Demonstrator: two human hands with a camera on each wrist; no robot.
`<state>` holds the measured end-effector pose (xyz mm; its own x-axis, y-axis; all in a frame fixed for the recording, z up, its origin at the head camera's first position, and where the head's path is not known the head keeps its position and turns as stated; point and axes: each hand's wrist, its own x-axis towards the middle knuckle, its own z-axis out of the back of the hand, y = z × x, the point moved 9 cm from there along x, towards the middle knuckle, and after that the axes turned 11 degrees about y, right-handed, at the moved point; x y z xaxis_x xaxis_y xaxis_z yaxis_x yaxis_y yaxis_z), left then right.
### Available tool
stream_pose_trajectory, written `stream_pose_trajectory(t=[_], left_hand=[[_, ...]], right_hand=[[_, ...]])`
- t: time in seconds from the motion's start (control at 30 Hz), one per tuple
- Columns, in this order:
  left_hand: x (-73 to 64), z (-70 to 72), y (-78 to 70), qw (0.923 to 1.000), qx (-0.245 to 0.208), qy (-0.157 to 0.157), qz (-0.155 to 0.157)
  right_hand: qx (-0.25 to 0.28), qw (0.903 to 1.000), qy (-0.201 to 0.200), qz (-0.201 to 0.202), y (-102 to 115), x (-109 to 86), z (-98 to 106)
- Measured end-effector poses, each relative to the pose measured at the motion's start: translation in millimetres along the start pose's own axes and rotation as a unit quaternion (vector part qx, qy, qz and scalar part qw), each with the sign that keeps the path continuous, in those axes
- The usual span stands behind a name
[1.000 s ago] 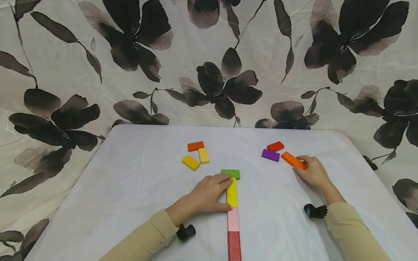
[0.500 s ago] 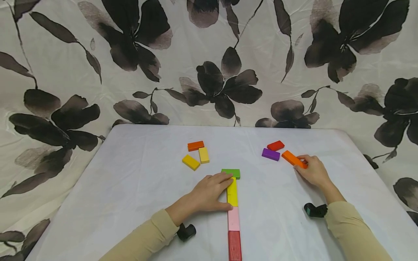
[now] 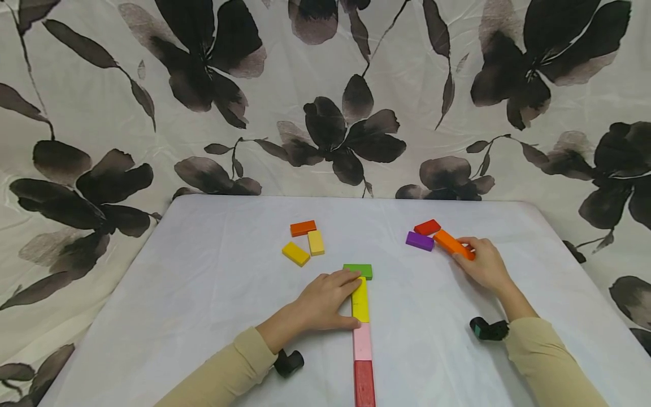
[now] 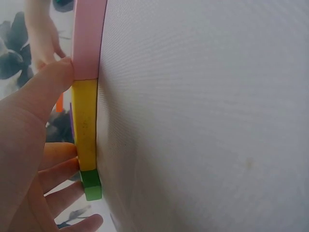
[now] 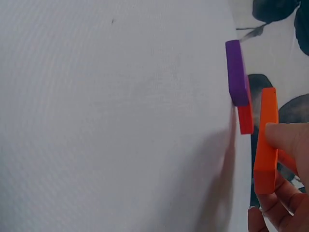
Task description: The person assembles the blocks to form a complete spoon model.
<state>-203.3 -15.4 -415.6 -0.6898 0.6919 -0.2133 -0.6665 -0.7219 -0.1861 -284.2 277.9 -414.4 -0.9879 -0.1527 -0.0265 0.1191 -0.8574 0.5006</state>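
Observation:
My right hand point(image 3: 484, 264) pinches an orange wooden block point(image 3: 454, 244) near its closer end, between thumb and fingers. In the right wrist view the orange block point(image 5: 265, 145) stands off the tabletop, with the hand's shadow below. Close to it lie a purple block point(image 3: 419, 241) and a red block point(image 3: 427, 227). My left hand point(image 3: 320, 302) rests over the middle row, fingers extended: its fingertips touch the yellow block point(image 3: 360, 302) and the green block point(image 3: 358, 272), set crosswise at the far end. The thumb lies at the joint with the pink block point(image 4: 88, 43); a dark red block point(image 3: 364, 381) follows nearer me.
Back left of centre, a loose group holds a dark orange block point(image 3: 303, 228), a pale yellow block point(image 3: 316, 243) and a deeper yellow block point(image 3: 295, 254). The white table point(image 3: 203, 243) ends at a floral cloth point(image 3: 285, 73) behind. Black wrist cameras sit under both forearms.
My right hand has moved the orange block slightly up and left, closer to the purple and red blocks. The left hand stays in place on the row.

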Motion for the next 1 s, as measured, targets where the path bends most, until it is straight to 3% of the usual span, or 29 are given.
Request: stream_pose_trajectory(t=[0.2, 0.43, 1.0], left_hand=[[-0.3, -0.1, -0.6, 1.0, -0.003, 0.002, -0.001], [0.2, -1.2, -0.8, 1.0, -0.001, 0.003, 0.0], [0.4, -0.7, -0.1, 1.0, 0.002, 0.003, -0.001]], right_hand=[[0.003, 0.9998, -0.006, 0.02, 17.2, 2.9, 0.6], [0.019, 0.9997, 0.001, 0.014, 31.5, 7.6, -5.1], [0.034, 0.9968, 0.01, 0.072, 66.0, 21.0, -22.9]])
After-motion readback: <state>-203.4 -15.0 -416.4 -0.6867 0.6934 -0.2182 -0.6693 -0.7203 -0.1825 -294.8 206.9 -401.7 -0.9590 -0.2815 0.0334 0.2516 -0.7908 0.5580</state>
